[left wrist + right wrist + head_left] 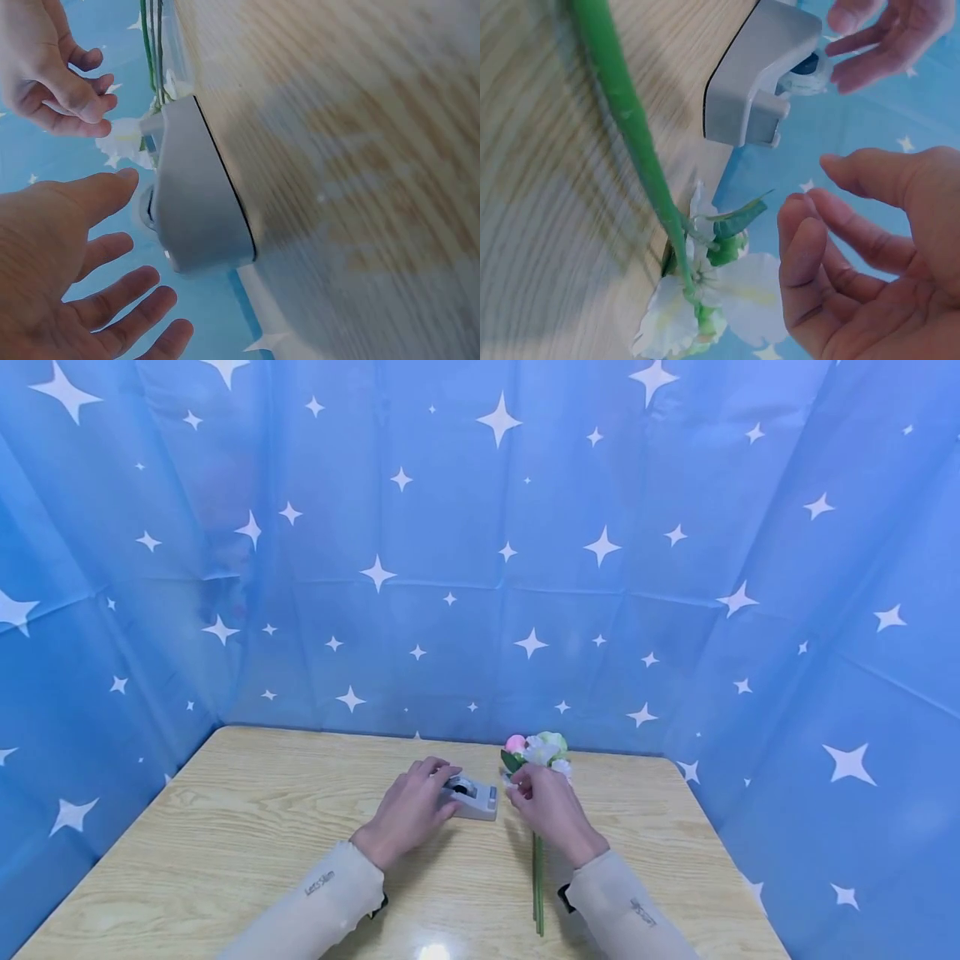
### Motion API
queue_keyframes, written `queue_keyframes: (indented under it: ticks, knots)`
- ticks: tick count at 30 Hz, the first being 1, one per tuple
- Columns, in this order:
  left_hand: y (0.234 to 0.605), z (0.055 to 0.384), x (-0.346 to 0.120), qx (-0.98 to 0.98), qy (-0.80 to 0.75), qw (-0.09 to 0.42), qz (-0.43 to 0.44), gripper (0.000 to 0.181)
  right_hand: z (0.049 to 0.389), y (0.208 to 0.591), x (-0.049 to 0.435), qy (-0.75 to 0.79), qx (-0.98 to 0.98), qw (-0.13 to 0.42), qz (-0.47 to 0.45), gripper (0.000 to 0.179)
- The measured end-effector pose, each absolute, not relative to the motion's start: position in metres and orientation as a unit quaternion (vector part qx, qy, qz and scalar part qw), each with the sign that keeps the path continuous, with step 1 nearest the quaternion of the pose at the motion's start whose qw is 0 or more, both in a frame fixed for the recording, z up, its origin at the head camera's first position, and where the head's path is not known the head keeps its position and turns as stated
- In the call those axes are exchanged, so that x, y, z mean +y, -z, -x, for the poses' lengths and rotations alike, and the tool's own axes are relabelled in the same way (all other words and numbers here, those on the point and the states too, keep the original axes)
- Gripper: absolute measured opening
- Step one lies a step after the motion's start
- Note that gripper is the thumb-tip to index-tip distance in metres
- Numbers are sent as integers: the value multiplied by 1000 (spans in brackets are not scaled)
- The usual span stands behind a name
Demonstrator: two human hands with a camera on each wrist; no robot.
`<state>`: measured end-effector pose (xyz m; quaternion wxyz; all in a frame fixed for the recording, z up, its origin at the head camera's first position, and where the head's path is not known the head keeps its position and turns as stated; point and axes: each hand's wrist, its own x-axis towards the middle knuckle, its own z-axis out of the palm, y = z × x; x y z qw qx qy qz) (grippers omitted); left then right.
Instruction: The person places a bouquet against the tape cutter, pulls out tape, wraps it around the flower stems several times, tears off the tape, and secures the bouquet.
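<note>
A grey tape dispenser (pixel 478 807) with a roll of tape stands near the middle of the wooden table. Around its left side my left hand (pixel 408 814) hovers, thumb and fingers spread; the left wrist view shows space between those fingers and the dispenser's grey body (pixel 199 195). To the right lies a bunch of artificial flowers (pixel 542 750), white, pink and pale green, its green stems (pixel 538 889) pointing toward me. My right hand (pixel 551 806) is over the upper stems and hides part of them. Its fingers are loosely bent with nothing between them.
The wooden table (pixel 247 827) reaches back to a blue curtain (pixel 450 527) with white stars, which also hangs along both sides. A bright light reflection shows on the tabletop near the front.
</note>
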<state>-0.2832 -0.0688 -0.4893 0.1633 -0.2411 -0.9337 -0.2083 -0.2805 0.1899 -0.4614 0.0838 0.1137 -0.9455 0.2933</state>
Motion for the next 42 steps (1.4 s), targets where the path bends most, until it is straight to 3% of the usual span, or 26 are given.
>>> queue_keyframes:
  ticks: [8, 21, 42]
  knots:
    - [497, 293, -71, -935, 236, 131, 229, 52, 291, 465, 178, -300, -941, 63, -140, 20]
    - [496, 305, -70, -927, 264, 102, 246, 45, 302, 470, 171, -285, -940, 45, -182, 21]
    - [488, 306, -64, -928, 281, 86, 231, 38, 311, 471, 157, -239, -953, 0, -187, 10]
